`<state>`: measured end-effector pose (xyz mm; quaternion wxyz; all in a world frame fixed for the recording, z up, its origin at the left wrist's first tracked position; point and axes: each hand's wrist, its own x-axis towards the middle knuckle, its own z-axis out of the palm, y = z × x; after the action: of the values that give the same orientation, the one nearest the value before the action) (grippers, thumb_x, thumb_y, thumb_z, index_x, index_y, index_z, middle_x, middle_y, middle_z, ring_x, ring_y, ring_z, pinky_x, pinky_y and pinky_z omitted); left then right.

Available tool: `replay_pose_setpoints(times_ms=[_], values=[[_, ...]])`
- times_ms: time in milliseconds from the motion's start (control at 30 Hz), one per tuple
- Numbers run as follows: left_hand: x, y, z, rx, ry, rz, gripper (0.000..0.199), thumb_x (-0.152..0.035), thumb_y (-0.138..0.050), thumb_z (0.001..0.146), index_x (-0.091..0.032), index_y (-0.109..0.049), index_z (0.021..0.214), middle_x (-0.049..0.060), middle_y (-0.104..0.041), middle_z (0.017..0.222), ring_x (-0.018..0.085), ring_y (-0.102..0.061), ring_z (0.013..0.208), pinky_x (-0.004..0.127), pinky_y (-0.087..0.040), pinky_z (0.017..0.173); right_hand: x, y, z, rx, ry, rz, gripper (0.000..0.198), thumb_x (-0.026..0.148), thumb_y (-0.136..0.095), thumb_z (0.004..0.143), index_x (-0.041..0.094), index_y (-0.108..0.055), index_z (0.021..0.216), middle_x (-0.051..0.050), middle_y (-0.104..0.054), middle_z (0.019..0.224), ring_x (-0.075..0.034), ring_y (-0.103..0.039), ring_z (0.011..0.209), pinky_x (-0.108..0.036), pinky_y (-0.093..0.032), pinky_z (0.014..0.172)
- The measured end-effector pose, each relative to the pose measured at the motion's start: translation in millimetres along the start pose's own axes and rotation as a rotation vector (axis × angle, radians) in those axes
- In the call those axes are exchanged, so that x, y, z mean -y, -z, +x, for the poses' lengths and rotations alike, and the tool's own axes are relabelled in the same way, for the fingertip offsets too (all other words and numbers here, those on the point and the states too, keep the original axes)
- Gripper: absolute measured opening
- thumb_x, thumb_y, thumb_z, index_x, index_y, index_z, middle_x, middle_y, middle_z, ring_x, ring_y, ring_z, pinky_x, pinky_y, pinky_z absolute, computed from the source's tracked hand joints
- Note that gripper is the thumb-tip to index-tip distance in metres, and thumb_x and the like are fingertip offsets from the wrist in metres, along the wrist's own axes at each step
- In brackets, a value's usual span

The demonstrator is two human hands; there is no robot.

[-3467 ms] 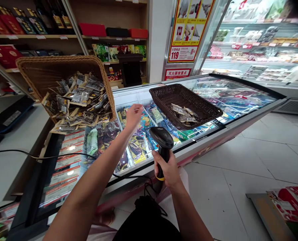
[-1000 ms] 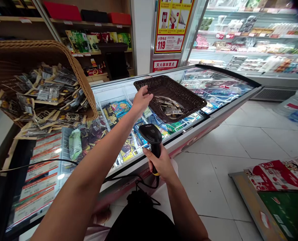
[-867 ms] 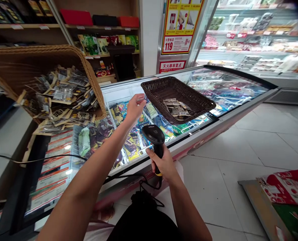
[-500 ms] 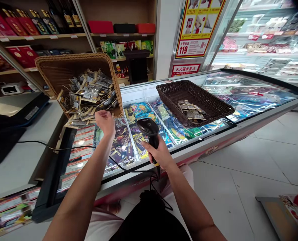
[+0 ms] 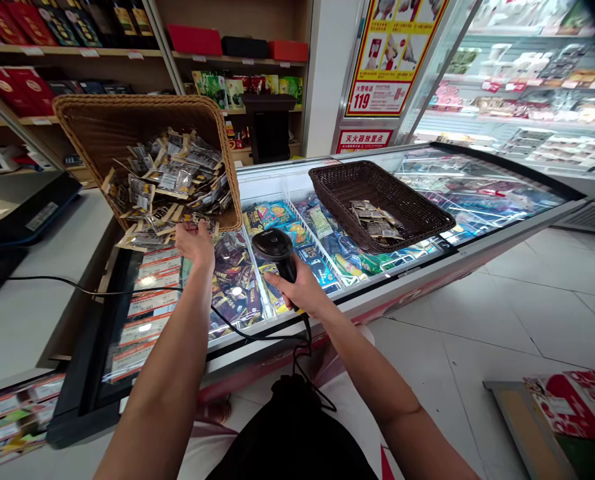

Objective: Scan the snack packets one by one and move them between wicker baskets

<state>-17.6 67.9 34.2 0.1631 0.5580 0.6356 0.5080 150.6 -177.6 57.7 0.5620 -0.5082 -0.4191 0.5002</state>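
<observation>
Small flat packets (image 5: 175, 177), clear and dark with tan edges, lie heaped in a tan wicker basket (image 5: 112, 127), at whose front the left hand (image 5: 196, 245) bends its fingers, any grip indiscernible, while the right hand (image 5: 300, 287) grasps a black scanner (image 5: 273, 245) by its handle.

Two baskets (image 5: 231, 170) (image 5: 327, 193) (one tan, one dark), one scanner (image 5: 273, 245), two hands (image 5: 195, 245) (image 5: 301, 288), one chest freezer (image 5: 417, 275)

I saw room between the tan basket (image 5: 112, 130) and the brown basket (image 5: 410, 200), but the scanner (image 5: 273, 244) blocked the near side.
</observation>
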Motion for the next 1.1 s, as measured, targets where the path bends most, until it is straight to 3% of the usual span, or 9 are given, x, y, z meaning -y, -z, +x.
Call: replay_pose_setpoints(times_ms=[133,267,333,400,500,567,700,900,1100], values=[[-16,-4,-20,-0.108,-0.038,-0.15,0.027,-0.028,-0.07,0.094,-0.026,-0.044,0.092,0.006,-0.062,0.101,0.029,-0.064,0.11,0.047,-0.047,0.108,17,7,21,0.052,-0.007,0.024,0.057,0.051,-0.09,0.075,0.027,-0.049,0.105,0.015,-0.045,0.049,-0.01,-0.043,0.033,-0.021,-0.038,0.033],[-35,-15,-38,-0.067,-0.047,-0.588,0.021,-0.021,-0.067,0.098,-0.025,-0.049,0.107,0.002,-0.063,0.101,0.019,-0.065,0.101,0.034,-0.052,0.098,28,16,34,0.089,0.022,0.087,0.056,0.053,-0.089,0.076,0.026,-0.047,0.101,0.014,-0.048,0.051,-0.009,-0.044,0.035,-0.021,-0.037,0.033],[-41,-21,-42,0.102,0.104,-0.935,0.019,-0.023,-0.067,0.099,-0.027,-0.051,0.108,0.0,-0.066,0.103,0.016,-0.067,0.097,0.029,-0.055,0.089,29,19,35,0.096,0.023,0.101,0.056,0.054,-0.089,0.075,0.026,-0.047,0.1,0.014,-0.049,0.052,-0.009,-0.044,0.035,-0.02,-0.036,0.032],[-44,-23,-43,0.321,0.297,-1.144,0.018,-0.041,-0.068,0.101,-0.027,-0.055,0.102,0.0,-0.067,0.093,0.015,-0.067,0.082,0.027,-0.056,0.074,26,21,33,0.098,0.023,0.11,0.057,0.055,-0.089,0.075,0.026,-0.046,0.1,0.014,-0.05,0.052,-0.009,-0.044,0.035,-0.019,-0.035,0.032],[-42,-20,-41,0.539,0.486,-1.256,0.046,-0.069,-0.068,0.093,-0.023,-0.063,0.093,-0.001,-0.06,0.071,0.014,-0.061,0.061,0.027,-0.054,0.06,18,20,30,0.095,0.015,0.119,0.058,0.057,-0.088,0.075,0.026,-0.045,0.1,0.015,-0.05,0.052,-0.009,-0.044,0.035,-0.02,-0.036,0.032],[-38,-16,-40,0.622,0.523,-1.295,0.048,-0.068,-0.074,0.09,-0.022,-0.067,0.095,-0.001,-0.063,0.072,0.013,-0.062,0.061,0.028,-0.057,0.063,14,19,30,0.094,0.009,0.115,0.058,0.058,-0.087,0.075,0.026,-0.045,0.101,0.015,-0.05,0.051,-0.009,-0.044,0.035,-0.02,-0.036,0.032],[-29,-15,-40,0.631,0.393,-1.154,0.048,-0.065,-0.077,0.089,-0.019,-0.074,0.104,0.008,-0.079,0.101,0.02,-0.075,0.087,0.033,-0.063,0.073,12,17,32,0.119,0.027,0.104,0.058,0.056,-0.088,0.076,0.027,-0.045,0.101,0.015,-0.048,0.051,-0.009,-0.043,0.034,-0.02,-0.036,0.033],[-20,-35,-27,0.347,0.263,-1.026,0.045,-0.059,-0.086,0.082,-0.023,-0.07,0.105,0.007,-0.079,0.117,0.022,-0.075,0.11,0.034,-0.062,0.091,20,28,46,0.191,0.061,0.013,0.056,0.055,-0.089,0.077,0.026,-0.047,0.101,0.014,-0.048,0.051,-0.009,-0.042,0.034,-0.021,-0.038,0.033],[-42,-55,-9,0.369,0.025,-1.031,0.049,-0.06,-0.088,0.077,-0.027,-0.066,0.106,0.006,-0.078,0.122,0.022,-0.072,0.117,0.035,-0.058,0.102,39,51,70,0.224,0.189,-0.073,0.054,0.055,-0.087,0.079,0.026,-0.046,0.099,0.014,-0.049,0.051,-0.009,-0.043,0.034,-0.021,-0.039,0.034]])
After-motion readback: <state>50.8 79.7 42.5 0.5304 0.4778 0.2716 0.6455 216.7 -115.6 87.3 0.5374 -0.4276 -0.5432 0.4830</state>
